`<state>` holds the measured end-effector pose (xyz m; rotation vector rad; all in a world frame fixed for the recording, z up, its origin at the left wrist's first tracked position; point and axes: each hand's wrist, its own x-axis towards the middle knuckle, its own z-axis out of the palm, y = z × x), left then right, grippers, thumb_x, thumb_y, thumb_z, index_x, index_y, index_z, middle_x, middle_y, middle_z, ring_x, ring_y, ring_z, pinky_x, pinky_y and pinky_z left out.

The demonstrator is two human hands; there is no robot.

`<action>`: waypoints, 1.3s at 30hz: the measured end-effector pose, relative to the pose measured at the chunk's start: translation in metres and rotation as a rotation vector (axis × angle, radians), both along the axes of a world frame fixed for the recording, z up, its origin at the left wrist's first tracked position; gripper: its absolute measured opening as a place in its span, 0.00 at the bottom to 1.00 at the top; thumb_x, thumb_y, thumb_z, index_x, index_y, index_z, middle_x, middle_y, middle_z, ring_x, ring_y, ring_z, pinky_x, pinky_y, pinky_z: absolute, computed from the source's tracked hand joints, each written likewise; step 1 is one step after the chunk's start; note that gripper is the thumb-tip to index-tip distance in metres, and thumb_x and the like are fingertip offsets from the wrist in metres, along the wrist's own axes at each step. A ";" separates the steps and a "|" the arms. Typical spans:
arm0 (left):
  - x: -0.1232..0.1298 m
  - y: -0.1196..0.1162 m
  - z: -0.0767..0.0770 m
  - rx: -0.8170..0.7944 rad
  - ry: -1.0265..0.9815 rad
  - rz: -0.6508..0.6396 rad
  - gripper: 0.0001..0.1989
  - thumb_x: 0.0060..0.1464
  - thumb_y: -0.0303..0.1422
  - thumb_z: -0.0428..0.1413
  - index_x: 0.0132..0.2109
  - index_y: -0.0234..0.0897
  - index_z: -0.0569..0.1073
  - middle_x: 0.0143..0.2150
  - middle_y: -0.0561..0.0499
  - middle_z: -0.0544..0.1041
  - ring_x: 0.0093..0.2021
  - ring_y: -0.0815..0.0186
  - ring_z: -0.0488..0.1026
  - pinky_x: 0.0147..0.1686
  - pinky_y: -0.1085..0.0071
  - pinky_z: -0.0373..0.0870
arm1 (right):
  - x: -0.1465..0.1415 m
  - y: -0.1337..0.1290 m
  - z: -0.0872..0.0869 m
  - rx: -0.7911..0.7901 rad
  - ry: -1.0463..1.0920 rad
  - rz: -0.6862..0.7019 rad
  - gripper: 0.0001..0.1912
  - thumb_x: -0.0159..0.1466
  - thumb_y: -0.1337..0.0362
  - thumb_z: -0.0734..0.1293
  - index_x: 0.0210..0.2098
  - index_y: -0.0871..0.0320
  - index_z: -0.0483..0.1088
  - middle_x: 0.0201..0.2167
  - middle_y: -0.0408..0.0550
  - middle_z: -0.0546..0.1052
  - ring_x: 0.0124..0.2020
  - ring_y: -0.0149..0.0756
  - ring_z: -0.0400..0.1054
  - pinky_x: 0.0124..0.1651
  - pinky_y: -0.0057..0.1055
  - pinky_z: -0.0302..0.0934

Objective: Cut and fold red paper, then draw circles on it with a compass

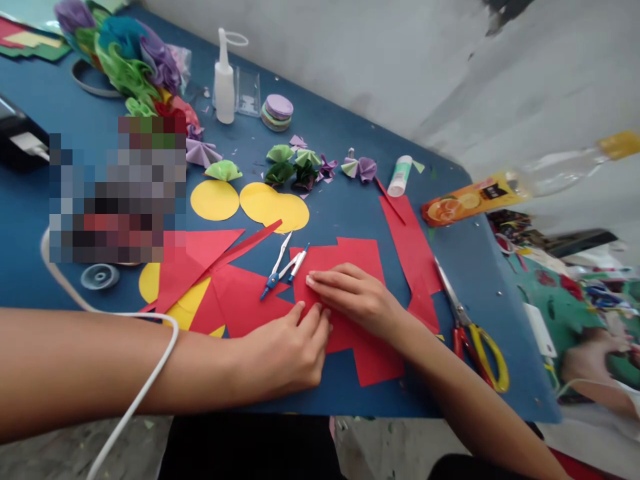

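Note:
Red paper [363,267] lies flat near the table's front edge, with both hands on it. My left hand [295,343] is at its left part, fingers curled and fingertips together; anything between them is too small to make out. From the right, my right hand [357,293] reaches across the sheet, its fingers pressed together, tips close to the left hand's. A compass [283,267] with a white and blue body lies just beyond the fingertips. Left of the hands are more red pieces [250,300]. Yellow paper circles [215,200] lie farther back. Scissors [470,327] rest at the right.
Folded green and purple paper pieces [305,167], a white squeeze bottle [225,87] and a glue bottle [401,176] stand or lie farther back. An orange-labelled bottle [470,200] is at the right edge. A white cable [150,380] crosses my left forearm. Another person's arm [595,380] shows far right.

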<state>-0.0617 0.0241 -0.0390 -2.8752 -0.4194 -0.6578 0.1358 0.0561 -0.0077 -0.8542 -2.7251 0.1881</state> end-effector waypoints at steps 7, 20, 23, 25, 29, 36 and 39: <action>-0.003 -0.001 -0.001 -0.013 0.022 -0.019 0.15 0.60 0.29 0.49 0.50 0.26 0.74 0.50 0.39 0.76 0.49 0.53 0.73 0.46 0.60 0.70 | 0.006 -0.003 0.000 -0.044 0.056 -0.018 0.15 0.67 0.71 0.58 0.51 0.60 0.69 0.45 0.54 0.77 0.43 0.37 0.70 0.43 0.37 0.70; 0.002 0.006 0.026 -0.660 0.120 -0.127 0.25 0.59 0.43 0.51 0.58 0.31 0.65 0.61 0.40 0.66 0.61 0.56 0.62 0.59 0.61 0.58 | 0.037 0.017 -0.019 -0.257 0.427 -0.672 0.12 0.66 0.59 0.60 0.41 0.61 0.67 0.34 0.51 0.77 0.33 0.33 0.72 0.35 0.30 0.68; -0.004 0.004 0.043 -0.794 0.148 -0.294 0.12 0.62 0.35 0.49 0.48 0.38 0.72 0.50 0.51 0.76 0.48 0.70 0.73 0.47 0.78 0.67 | 0.035 0.019 -0.008 -0.232 0.268 -0.574 0.08 0.64 0.64 0.61 0.35 0.60 0.70 0.32 0.50 0.75 0.32 0.34 0.69 0.37 0.32 0.66; -0.011 0.011 0.047 -0.598 0.124 -0.030 0.10 0.60 0.34 0.49 0.40 0.35 0.74 0.39 0.48 0.77 0.38 0.65 0.75 0.38 0.72 0.70 | 0.031 0.020 -0.001 -0.185 0.159 -0.508 0.08 0.64 0.67 0.60 0.36 0.61 0.71 0.35 0.53 0.74 0.36 0.38 0.68 0.41 0.37 0.63; -0.027 0.024 0.043 -0.367 0.050 0.331 0.14 0.63 0.30 0.44 0.33 0.31 0.72 0.31 0.45 0.74 0.33 0.61 0.73 0.32 0.67 0.68 | 0.006 0.027 0.006 -0.105 -0.024 -0.336 0.13 0.63 0.74 0.58 0.44 0.64 0.70 0.39 0.59 0.73 0.38 0.42 0.67 0.40 0.38 0.60; -0.017 -0.010 0.030 -0.304 0.054 0.115 0.13 0.62 0.30 0.45 0.33 0.35 0.71 0.29 0.50 0.74 0.29 0.66 0.71 0.32 0.70 0.67 | -0.043 0.050 0.013 -0.125 -0.170 -0.051 0.08 0.60 0.76 0.60 0.31 0.62 0.71 0.24 0.51 0.75 0.27 0.37 0.67 0.30 0.31 0.52; -0.003 -0.015 0.027 -0.298 0.078 -0.039 0.12 0.61 0.31 0.47 0.32 0.36 0.71 0.30 0.50 0.74 0.30 0.66 0.70 0.32 0.70 0.67 | -0.043 0.053 0.019 -0.154 -0.103 -0.087 0.08 0.58 0.74 0.60 0.35 0.63 0.69 0.23 0.50 0.74 0.24 0.36 0.65 0.28 0.30 0.50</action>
